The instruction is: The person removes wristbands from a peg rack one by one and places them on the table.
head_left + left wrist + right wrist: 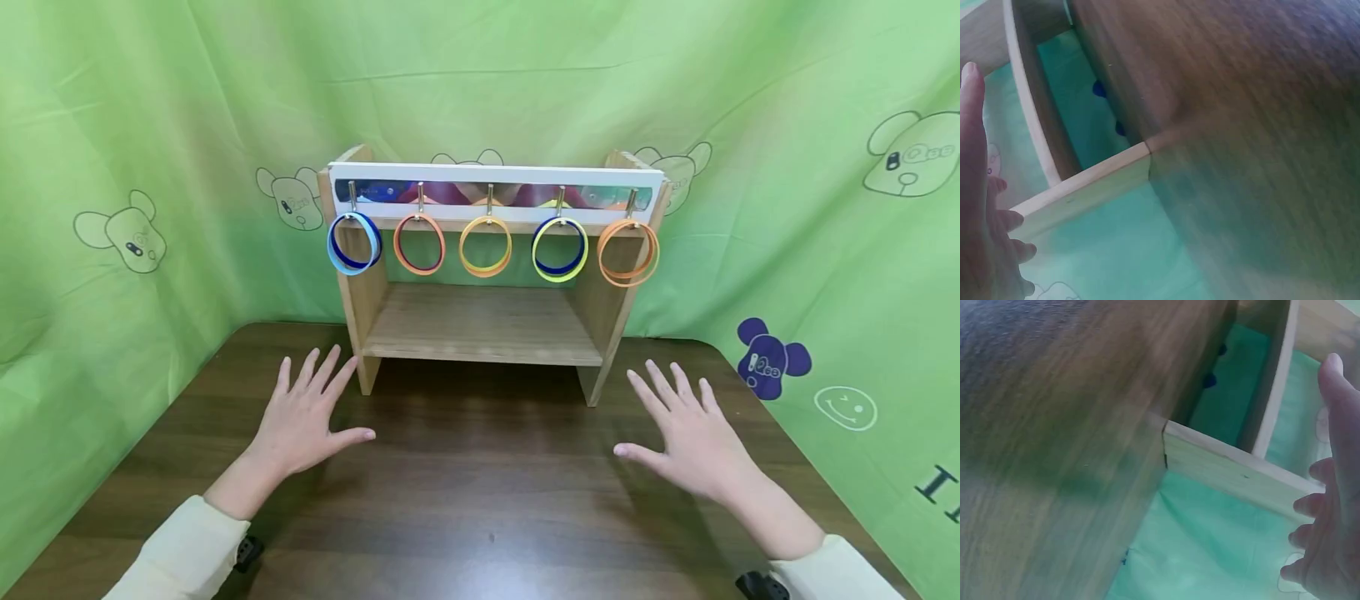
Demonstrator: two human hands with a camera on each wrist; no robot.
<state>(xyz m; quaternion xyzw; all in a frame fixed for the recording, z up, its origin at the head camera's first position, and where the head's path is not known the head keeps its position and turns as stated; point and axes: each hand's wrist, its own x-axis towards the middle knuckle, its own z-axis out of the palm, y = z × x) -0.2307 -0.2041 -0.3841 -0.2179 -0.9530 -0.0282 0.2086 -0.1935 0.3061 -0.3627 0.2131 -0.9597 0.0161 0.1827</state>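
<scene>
Above and beyond the fingertips (332,358): coloured rings (486,272), hanging from five hooks (491,198) on the rack (483,325)!
Left hand (302,423): fingers spread, holding nothing, near the rack.
Right hand (693,437): spread too, nothing gripped.
Rings: untouched; apparently the ready stage, next calling for an upward reach.

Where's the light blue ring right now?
In the head view, the light blue ring hangs from the leftmost hook of the wooden rack, just left of an orange ring.

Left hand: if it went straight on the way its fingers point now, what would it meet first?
Likely the left side panel of the wooden rack; the left hand points toward it in the head view, though depth is unclear.
</scene>
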